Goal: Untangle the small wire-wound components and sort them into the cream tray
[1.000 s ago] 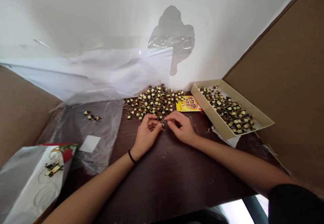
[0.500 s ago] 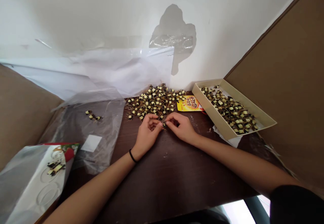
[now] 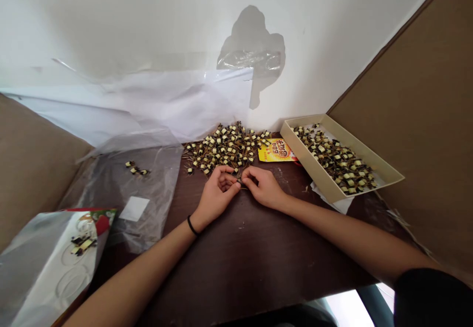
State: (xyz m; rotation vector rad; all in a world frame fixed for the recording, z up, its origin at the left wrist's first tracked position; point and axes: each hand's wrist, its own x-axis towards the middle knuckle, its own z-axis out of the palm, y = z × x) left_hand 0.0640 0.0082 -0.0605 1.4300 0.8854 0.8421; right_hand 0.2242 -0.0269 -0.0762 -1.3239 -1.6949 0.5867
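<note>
My left hand (image 3: 218, 191) and my right hand (image 3: 264, 186) meet over the dark table (image 3: 244, 258), fingertips almost touching. Between them they pinch one small dark and pale-yellow wired part (image 3: 239, 181), mostly covered by the fingers; it looks like a little coil component with thin leads. The left thumb and index finger close on its left side, the right thumb and index finger on its right. Just behind the hands lies a heap of similar wired parts (image 3: 225, 147), with thin copper-coloured leads sticking out.
At the right, a shallow cream box (image 3: 310, 159) holds many such parts. A yellow packet (image 3: 277, 150) lies between heap and box. On the left are a clear plastic bag (image 3: 155, 209) and a printed bag (image 3: 48, 268), each with several parts on top. A white wall (image 3: 148, 21) stands behind.
Both hands stay in nearly the same place, with the part still between the fingertips. The fingers and the part have shifted very slightly.
</note>
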